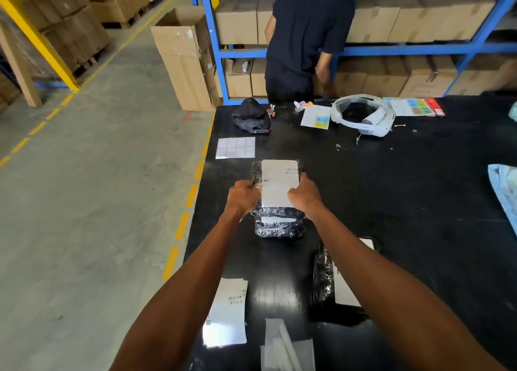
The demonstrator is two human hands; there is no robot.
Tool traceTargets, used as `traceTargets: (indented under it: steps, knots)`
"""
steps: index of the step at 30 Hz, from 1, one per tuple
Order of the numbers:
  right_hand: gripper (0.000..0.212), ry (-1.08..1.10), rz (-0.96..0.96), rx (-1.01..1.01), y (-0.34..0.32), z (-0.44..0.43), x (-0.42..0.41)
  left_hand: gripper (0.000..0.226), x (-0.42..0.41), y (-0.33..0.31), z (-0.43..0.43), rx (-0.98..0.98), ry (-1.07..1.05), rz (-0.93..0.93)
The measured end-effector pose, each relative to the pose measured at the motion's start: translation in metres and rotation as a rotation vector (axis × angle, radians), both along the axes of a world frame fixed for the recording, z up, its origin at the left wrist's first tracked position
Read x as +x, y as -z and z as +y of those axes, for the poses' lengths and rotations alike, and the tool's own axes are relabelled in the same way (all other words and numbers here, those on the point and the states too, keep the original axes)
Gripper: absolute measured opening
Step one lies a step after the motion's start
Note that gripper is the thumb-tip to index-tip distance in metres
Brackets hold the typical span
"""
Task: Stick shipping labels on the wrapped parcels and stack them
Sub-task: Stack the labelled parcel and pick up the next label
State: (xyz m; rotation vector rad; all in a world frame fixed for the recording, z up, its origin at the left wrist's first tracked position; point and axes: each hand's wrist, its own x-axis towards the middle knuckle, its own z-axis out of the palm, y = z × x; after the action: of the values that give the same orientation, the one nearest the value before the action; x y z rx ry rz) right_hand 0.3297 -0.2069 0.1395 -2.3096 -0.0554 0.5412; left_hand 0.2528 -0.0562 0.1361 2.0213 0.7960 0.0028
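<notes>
The black tabletop [405, 202] is smooth and glossy, throwing back light at lower centre. Mid-frame, the black film-wrapped parcels [277, 226] show crinkled, shiny plastic, and the white rectangular label [279, 183] on top is matt paper. Along the top, brown boxes [237, 23] look like dull cardboard, on blue painted-metal shelving [212, 48]. The grey floor [98, 188] at left is matt, rough concrete.

Head-worn view, forward-down, seemingly close over table [391, 188]
</notes>
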Motion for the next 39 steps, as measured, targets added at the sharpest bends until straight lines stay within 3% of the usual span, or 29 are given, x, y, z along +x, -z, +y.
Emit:
traceTargets:
  steps: [6,13,20,23,26,29,31,34,39]
  knots:
    - [0.068,-0.087,0.029,-0.077,0.027,0.003,0.007,0.032,0.007,0.037,0.005,-0.004,0.0,0.091]
    - [0.053,-0.116,0.021,-0.109,0.044,0.006,0.005,0.033,0.001,0.056,0.006,0.04,0.008,0.041]
    - [0.064,-0.169,0.045,-0.096,0.041,-0.002,0.007,0.046,-0.001,0.051,0.016,-0.002,0.16,0.113]
    - [0.074,-0.181,0.071,-0.098,0.041,-0.007,0.001,0.042,-0.012,0.039,0.015,0.012,0.281,0.144]
    - [0.068,-0.148,-0.147,-0.169,0.043,-0.004,-0.022,0.054,-0.028,0.026,0.01,0.074,0.279,0.098]
    - [0.045,-0.224,-0.55,-0.211,0.051,0.001,-0.066,0.06,-0.056,0.024,0.01,0.163,0.303,0.077]
    - [0.026,-0.289,-0.679,-0.168,0.059,0.004,-0.097,0.056,-0.081,0.033,0.016,0.183,0.322,0.077]
    - [0.015,-0.45,-0.494,-0.102,0.075,0.012,-0.146,0.05,-0.135,0.059,0.028,0.224,0.367,0.162]
    - [0.034,-0.682,-0.147,-0.243,0.116,0.012,-0.204,0.06,-0.213,0.113,0.044,0.229,0.449,0.375]
